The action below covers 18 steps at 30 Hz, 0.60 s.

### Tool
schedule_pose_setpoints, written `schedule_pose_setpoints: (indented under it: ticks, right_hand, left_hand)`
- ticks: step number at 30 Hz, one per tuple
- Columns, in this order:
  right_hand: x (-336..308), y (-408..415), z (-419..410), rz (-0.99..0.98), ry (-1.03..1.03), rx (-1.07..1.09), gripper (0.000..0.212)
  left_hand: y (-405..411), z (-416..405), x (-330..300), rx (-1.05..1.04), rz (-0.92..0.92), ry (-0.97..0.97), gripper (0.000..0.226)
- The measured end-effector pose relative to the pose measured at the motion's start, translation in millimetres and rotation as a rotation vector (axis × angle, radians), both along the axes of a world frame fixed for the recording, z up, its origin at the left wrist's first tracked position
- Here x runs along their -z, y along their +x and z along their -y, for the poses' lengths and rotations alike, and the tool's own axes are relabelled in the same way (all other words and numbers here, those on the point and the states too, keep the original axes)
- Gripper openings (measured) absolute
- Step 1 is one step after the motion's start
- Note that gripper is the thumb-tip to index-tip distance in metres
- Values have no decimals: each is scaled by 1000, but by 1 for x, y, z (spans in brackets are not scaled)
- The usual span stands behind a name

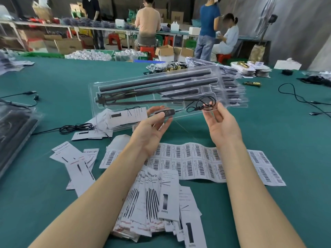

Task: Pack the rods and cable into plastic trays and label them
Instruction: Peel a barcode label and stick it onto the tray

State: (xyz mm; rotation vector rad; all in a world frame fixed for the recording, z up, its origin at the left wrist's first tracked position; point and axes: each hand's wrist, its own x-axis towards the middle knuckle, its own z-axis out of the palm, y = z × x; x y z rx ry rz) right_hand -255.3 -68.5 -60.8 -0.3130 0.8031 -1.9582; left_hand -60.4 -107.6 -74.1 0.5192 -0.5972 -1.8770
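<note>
One head-worn wide-angle view, looking forward and down over the green table (53,83), close above both forearms; people at the far bench (100,28) sit around twelve o'clock, edges curving.

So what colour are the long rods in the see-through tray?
The rods are black, lying in the clear plastic tray. The head view, the only one, shows them plainly.
</note>
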Motion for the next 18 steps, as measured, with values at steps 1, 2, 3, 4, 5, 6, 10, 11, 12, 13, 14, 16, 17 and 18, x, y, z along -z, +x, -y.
schedule_pose_setpoints:
  ticks: [1, 2, 3, 4, 5, 6, 10, 11, 12, 13, 14, 16, 17, 18]
  right_hand:
    - [0, -2, -1, -38, -21, -40, 11]
    - [-1, -4, -2, -75, -21, -69, 14]
    - [0, -6, -2, -106, -5, -85, 17]
    - [0, -7, -3, -126, 22, -89, 19]
    - [1, -8, -4, -141, 53, -87, 18]
    - [2, -8, -4, -156, 84, -82, 17]
    - [6, -9, -4, -237, 201, -101, 11]
    - [7, -8, -3, -254, 223, -107, 14]
    - [8, -8, -3, -267, 244, -104, 21]
    - [9, -8, -3, -278, 262, -97, 30]
    - [9, -8, -3, -293, 272, -95, 40]
    - [9, -11, -6, -324, 263, -130, 55]
    - [9, -12, -7, -335, 252, -159, 61]
    - [9, -14, -9, -339, 245, -181, 66]
  left_hand:
    - [1, 1, 0, -3, -14, 22, 20]
    - [2, 2, 0, -11, -27, 48, 18]
    - [3, 3, 1, -25, -35, 73, 15]
    - [2, 4, 1, -50, -28, 92, 11]
    - [2, 4, 1, -82, -4, 110, 6]
    - [1, 4, 0, -117, 31, 126, 4]
    - [7, 5, -9, 66, 385, 124, 27]
    - [11, 4, -16, 216, 563, 64, 34]
    - [15, 3, -24, 357, 763, -30, 40]
    - [17, 2, -31, 459, 965, -168, 43]
    - [15, 0, -38, 483, 1161, -345, 40]
    - [3, -1, -41, 237, 1444, -743, 26]
    - [-6, -4, -40, 14, 1507, -921, 19]
    - [-16, -6, -39, -178, 1521, -1065, 13]
